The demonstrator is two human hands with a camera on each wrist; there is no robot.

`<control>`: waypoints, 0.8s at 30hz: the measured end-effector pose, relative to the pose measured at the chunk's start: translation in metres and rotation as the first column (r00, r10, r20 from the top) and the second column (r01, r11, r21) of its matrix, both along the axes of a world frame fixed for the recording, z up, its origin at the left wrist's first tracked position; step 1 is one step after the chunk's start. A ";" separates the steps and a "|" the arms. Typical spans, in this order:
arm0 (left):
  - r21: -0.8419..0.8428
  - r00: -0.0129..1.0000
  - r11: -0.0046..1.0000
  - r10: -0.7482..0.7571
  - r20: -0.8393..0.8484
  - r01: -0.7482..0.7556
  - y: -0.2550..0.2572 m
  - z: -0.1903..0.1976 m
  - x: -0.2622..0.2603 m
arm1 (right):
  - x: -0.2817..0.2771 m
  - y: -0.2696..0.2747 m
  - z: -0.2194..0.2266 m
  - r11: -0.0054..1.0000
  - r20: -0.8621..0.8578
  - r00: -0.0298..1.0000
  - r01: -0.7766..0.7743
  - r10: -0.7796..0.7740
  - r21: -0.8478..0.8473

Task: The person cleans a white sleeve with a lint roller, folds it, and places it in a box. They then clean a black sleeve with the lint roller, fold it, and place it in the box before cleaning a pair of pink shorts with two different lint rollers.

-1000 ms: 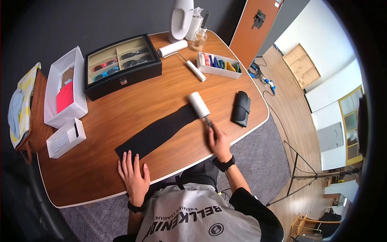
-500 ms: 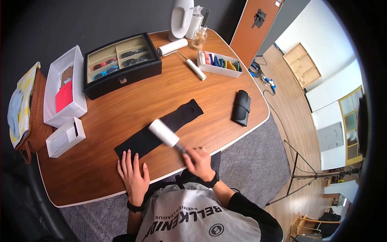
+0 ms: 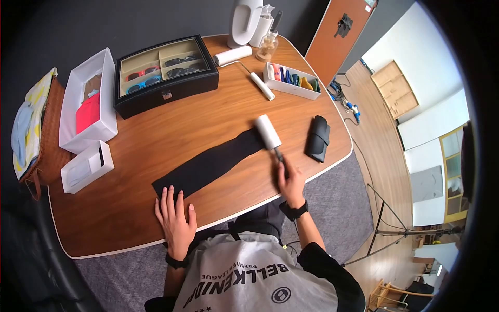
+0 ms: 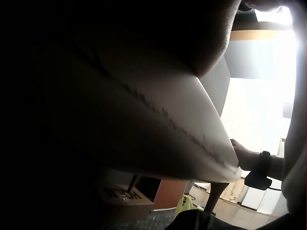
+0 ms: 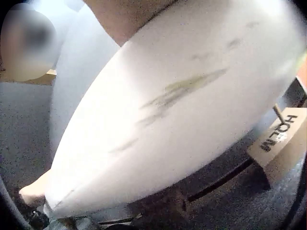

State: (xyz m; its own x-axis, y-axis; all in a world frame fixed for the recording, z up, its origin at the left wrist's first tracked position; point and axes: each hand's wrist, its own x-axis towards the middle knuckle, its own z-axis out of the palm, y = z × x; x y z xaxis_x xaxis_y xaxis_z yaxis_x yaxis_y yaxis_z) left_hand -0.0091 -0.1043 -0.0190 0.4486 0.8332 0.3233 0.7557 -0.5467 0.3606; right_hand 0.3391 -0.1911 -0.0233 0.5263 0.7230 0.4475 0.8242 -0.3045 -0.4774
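A long black cloth [image 3: 210, 162], shaped like a sleeve, lies flat and slanting across the wooden table. At its near left end my left hand [image 3: 176, 221] rests with straight, slightly spread fingers, the fingertips on the cloth's edge. My right hand [image 3: 292, 183] grips the dark handle of a lint roller [image 3: 268, 132]. The roller's white cylinder lies over the cloth's far right end and hides part of it. In the left wrist view the right hand [image 4: 244, 155] shows beyond the table's pale underside [image 4: 177, 110]; the cloth and roller are out of sight there.
A black glasses case [image 3: 318, 139] lies right of the roller. Behind are a white box of rolled fabrics [image 3: 291, 89], another roller [image 3: 262, 86] and a black sunglasses box [image 3: 192, 86]. White boxes [image 3: 106, 125] and a woven basket [image 3: 52, 135] stand at left.
The roller moved left and toward me to the cloth's middle, then back to its far right end in my right hand. My left hand stayed on the near end. The head view shifted slightly.
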 end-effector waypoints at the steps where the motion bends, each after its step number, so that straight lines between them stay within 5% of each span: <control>1: 0.000 1.000 1.000 0.000 -0.002 0.000 0.000 0.001 0.000 | 0.006 0.001 0.002 0.999 -0.011 0.999 0.048 -0.049 -0.025; 10: -0.026 1.000 1.000 0.000 -0.001 0.000 0.000 0.002 0.000 | -0.034 -0.004 -0.007 0.992 0.065 0.997 -0.039 0.031 0.118; 20: -0.024 1.000 1.000 -0.006 -0.014 0.005 0.001 0.000 -0.002 | -0.117 0.004 0.016 0.859 -0.103 0.854 -0.513 0.511 0.008; 24: -0.048 1.000 0.999 0.005 0.006 -0.005 0.000 0.002 -0.001 | -0.118 0.010 0.013 0.860 -0.146 0.848 -0.502 0.510 0.089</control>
State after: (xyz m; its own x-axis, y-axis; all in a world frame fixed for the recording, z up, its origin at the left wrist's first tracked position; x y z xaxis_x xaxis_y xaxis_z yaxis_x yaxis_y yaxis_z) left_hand -0.0104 -0.1040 -0.0174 0.4424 0.8502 0.2854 0.7559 -0.5247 0.3914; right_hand 0.2209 -0.1816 -0.0106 0.1598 0.8896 0.4279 0.7700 0.1590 -0.6180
